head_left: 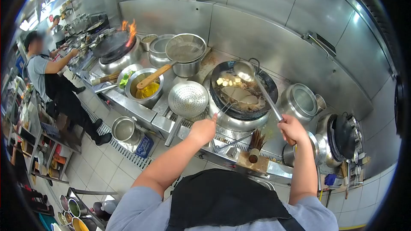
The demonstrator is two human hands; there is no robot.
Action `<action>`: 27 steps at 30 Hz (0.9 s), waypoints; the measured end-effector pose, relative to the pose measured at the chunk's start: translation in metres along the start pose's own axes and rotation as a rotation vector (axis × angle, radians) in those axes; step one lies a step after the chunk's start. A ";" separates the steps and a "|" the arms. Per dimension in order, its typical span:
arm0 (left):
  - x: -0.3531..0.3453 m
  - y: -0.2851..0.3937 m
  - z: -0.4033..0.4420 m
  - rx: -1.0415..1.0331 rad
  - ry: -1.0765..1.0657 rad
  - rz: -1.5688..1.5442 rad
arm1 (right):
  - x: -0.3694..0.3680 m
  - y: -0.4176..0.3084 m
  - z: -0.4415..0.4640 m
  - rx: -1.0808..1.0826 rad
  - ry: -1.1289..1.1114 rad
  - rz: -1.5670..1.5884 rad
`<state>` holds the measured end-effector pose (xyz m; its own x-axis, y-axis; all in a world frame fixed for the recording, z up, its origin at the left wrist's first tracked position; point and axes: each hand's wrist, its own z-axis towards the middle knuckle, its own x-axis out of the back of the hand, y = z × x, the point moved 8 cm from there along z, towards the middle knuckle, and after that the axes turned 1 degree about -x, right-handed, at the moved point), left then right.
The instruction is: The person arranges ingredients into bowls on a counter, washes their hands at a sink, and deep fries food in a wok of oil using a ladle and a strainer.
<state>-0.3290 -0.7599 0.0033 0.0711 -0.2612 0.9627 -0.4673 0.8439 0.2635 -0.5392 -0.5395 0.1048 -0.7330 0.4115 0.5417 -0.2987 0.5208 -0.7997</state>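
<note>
A black wok sits on the stove in front of me with dark liquid and pale yellow chunks in it. My right hand is wrapped round the wooden end of a long metal ladle; its bowl is over the wok's far side, by the chunks. My left hand is closed at the near left of the wok. From its fingers a thin two-pronged metal utensil reaches to the wok's rim; its exact kind is unclear. A perforated skimmer lies left of the wok.
A wooden-handled strainer rests across a pot at the back. Left stands a metal pot of yellow oil. A bamboo brush lies at the front edge. Lidded pots stand right. Another person works at a flaming wok.
</note>
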 end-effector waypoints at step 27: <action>0.010 0.016 -0.023 0.057 0.036 -0.012 | -0.018 0.015 0.039 0.085 -0.035 -0.108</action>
<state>-0.3151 -0.7381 0.0183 0.1080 -0.2536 0.9613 -0.5155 0.8125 0.2723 -0.5547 -0.5682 0.0727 -0.7143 0.3288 0.6178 -0.4266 0.4951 -0.7569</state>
